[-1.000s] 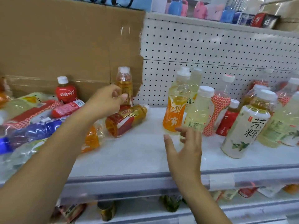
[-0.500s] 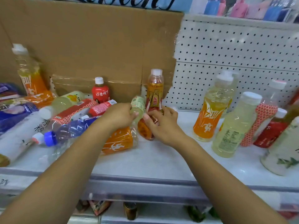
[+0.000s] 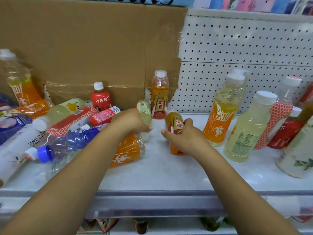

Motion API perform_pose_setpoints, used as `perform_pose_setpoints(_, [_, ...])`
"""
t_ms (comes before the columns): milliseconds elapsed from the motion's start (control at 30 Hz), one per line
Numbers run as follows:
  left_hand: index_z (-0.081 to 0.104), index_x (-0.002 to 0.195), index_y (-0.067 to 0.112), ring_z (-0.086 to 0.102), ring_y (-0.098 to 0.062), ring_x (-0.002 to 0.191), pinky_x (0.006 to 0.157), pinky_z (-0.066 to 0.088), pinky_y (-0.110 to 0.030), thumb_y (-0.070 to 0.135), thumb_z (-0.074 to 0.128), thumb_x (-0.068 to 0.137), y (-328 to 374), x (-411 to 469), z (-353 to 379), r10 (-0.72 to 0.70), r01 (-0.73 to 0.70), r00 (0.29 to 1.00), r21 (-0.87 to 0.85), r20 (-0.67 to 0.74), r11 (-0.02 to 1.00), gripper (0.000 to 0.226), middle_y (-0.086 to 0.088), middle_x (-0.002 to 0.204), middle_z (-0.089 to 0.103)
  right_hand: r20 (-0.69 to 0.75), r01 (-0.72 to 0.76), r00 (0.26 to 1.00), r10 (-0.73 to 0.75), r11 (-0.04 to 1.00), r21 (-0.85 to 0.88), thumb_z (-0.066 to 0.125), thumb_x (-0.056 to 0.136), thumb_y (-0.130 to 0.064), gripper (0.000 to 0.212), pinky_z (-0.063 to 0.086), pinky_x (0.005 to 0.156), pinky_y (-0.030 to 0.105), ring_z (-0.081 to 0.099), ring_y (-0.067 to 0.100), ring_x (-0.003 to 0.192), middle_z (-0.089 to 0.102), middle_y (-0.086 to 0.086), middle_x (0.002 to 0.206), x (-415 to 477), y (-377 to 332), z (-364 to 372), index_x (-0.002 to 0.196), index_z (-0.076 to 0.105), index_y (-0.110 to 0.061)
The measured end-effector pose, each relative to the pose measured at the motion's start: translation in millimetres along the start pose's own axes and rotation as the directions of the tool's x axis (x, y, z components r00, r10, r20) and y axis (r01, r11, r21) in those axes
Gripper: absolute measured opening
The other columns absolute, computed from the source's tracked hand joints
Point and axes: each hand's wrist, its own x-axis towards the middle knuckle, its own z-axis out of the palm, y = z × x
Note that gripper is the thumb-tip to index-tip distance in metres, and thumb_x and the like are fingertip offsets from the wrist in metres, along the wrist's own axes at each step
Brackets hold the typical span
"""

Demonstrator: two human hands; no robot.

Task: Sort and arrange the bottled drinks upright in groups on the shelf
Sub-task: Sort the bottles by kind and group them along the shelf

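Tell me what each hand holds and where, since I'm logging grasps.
The left hand grips a pale bottle round its body; the right hand grips the nearer gold-labelled bottle round its middle.

Brown cardboard (image 3: 81, 48) stands beside white pegboard (image 3: 245, 48), blurred pastel goods (image 3: 245, 4), perhaps cups, above.

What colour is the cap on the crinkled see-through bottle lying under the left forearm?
The cap is blue, plain with no pattern; the head view shows it clearly.

Bottles on the shelf (image 3: 169, 175), by kind
Four orange sports bottles (image 3: 220, 122), three small red bottles (image 3: 100, 99), three pale yellow bottles (image 3: 247, 131), two gold-labelled bottles (image 3: 159, 102), two honeycomb-labelled bottles (image 3: 279, 114), one blue-capped bottle (image 3: 71, 141).
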Motion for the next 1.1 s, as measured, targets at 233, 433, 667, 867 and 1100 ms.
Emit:
perform_pose_setpoints(233, [0.064, 0.118, 0.007, 0.062, -0.015, 0.080, 0.063, 0.046, -0.029, 0.045, 0.070, 0.089, -1.1, -13.6, -23.2, -0.017, 0.029, 0.999, -0.309, 0.042, 0.951, 0.048, -0.006, 0.093, 0.072, -0.020, -0.010, 1.000, 0.013, 0.990, 0.140, 0.053, 0.086, -0.071, 0.073, 0.053, 0.094, 0.049, 0.057, 0.035, 0.112, 0.060, 0.012, 0.120, -16.5, 16.5, -4.0, 0.131, 0.044, -0.014])
perform_pose_setpoints(433, [0.066, 0.111, 0.004, 0.072, -0.021, 0.079, 0.079, 0.061, -0.034, 0.034, 0.069, 0.092, -8.5, -35.6, -42.8, 0.022, 0.024, 0.995, -0.469, 0.094, 0.883, 0.036, -0.014, 0.095, 0.073, -0.015, 0.000, 1.000, 0.006, 0.924, 0.383, 0.065, 0.083, -0.064, 0.062, 0.056, 0.092, 0.049, 0.058, 0.028, 0.113, 0.058, 0.005, 0.120, -42.8, 27.0, -3.7, 0.126, 0.044, -0.025])
perform_pose_setpoints(667, [0.057, 0.121, 0.004, 0.077, -0.020, 0.066, 0.066, 0.064, -0.038, 0.015, 0.076, 0.089, -13.9, -66.0, -67.6, 0.056, -0.066, 0.998, -0.543, -0.035, 0.837, 0.039, -0.015, 0.094, 0.073, -0.196, 0.169, 0.977, -0.084, 0.864, 0.475, 0.064, 0.087, -0.059, 0.085, 0.043, 0.095, 0.028, 0.034, 0.024, 0.138, 0.043, -0.002, 0.139, -71.0, 36.9, 7.5, 0.156, 0.023, -0.029])
perform_pose_setpoints(867, [0.068, 0.105, 0.012, 0.077, -0.021, 0.071, 0.065, 0.063, -0.031, 0.027, 0.079, 0.086, 9.9, -81.3, -64.4, 0.236, -0.350, 0.933, -0.524, -0.273, 0.776, 0.026, -0.008, 0.091, 0.076, -0.353, 0.241, 0.929, -0.106, 0.900, 0.363, 0.068, 0.088, -0.051, 0.100, 0.023, 0.116, 0.052, 0.019, 0.020, 0.139, 0.025, -0.004, 0.158, -88.4, 46.4, 9.5, 0.160, 0.000, -0.034])
perform_pose_setpoints(1100, [0.074, 0.111, 0.021, 0.072, -0.010, 0.095, 0.088, 0.059, -0.036, 0.027, 0.080, 0.085, 53.0, -70.6, -47.3, 0.430, -0.546, 0.838, -0.480, -0.338, 0.687, 0.028, 0.006, 0.107, 0.075, -0.412, 0.196, 0.911, 0.004, 0.875, 0.442, 0.078, 0.086, -0.020, 0.092, 0.031, 0.119, 0.043, 0.032, 0.022, 0.140, 0.034, 0.002, 0.153, -91.7, 67.4, -2.8, 0.154, 0.016, -0.021])
